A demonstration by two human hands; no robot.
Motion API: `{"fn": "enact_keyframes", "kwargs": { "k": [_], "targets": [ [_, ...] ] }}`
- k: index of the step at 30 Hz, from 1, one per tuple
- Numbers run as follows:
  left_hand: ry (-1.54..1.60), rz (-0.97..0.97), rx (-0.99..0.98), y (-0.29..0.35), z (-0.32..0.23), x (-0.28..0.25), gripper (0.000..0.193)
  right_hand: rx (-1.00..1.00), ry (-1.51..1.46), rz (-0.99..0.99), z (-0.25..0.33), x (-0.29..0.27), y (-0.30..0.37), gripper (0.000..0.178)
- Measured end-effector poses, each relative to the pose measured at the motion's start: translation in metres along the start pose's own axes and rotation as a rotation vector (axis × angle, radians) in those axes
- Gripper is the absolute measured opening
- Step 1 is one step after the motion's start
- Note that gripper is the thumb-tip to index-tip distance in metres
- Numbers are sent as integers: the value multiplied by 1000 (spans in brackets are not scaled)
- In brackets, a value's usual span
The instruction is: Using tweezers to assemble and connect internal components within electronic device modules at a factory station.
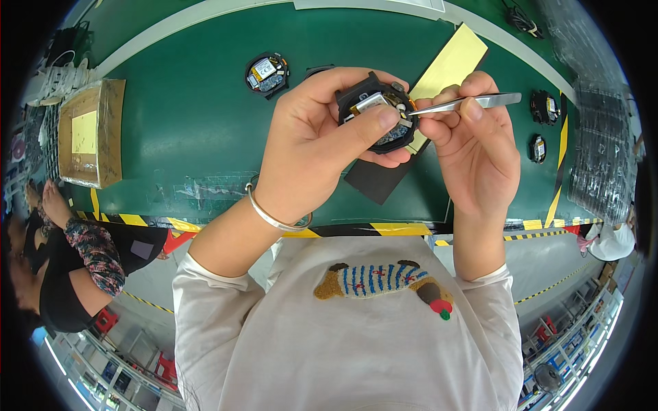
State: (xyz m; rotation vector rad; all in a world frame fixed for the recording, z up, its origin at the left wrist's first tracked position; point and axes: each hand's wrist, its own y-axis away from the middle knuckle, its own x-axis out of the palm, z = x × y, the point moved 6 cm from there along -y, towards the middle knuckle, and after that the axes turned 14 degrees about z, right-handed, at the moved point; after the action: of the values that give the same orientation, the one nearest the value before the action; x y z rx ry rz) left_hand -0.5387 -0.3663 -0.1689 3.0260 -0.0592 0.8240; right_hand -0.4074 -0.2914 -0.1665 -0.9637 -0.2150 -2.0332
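My left hand point(322, 130) is wrapped round an open-backed black watch case point(367, 92), its thumb lying across the inside. A silvery battery and small electronic parts show in the case; some are covered by the thumb. In my right hand point(480, 137) a pair of metal tweezers point(486, 101) is pinched between thumb and fingers. Their tips reach the right inner edge of the case, near an orange part. Just what the tips touch is too small to make out. Beneath both hands lies a black strip with a yellow sheet point(449, 61) on it.
Another open watch case point(267, 74) lies left of my hands, with one more partly hidden behind them. Two watch parts point(545, 107) sit at the right. A cardboard box point(110, 133) stands at the left, plastic trays point(603, 151) at the right. A co-worker's arm point(92, 253) shows at left.
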Motion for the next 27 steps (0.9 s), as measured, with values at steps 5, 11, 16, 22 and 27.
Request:
{"fn": "enact_keyframes", "kwargs": {
  "k": [5,11,16,22,27],
  "targets": [
    [16,-15,12,0,0,0,29,0,31,-7,-1,1,0,14],
    [16,-17,4,0,1,-1,29,-5,32,-54,-6,2,0,13],
    [28,-15,17,0,0,1,29,-49,202,-51,3,8,2,12],
    [34,-25,-26,0,1,-2,29,-94,445,-48,14,18,4,14],
    [95,-48,-25,-1,1,0,27,-383,1206,132,43,44,20,18]
  ]
}}
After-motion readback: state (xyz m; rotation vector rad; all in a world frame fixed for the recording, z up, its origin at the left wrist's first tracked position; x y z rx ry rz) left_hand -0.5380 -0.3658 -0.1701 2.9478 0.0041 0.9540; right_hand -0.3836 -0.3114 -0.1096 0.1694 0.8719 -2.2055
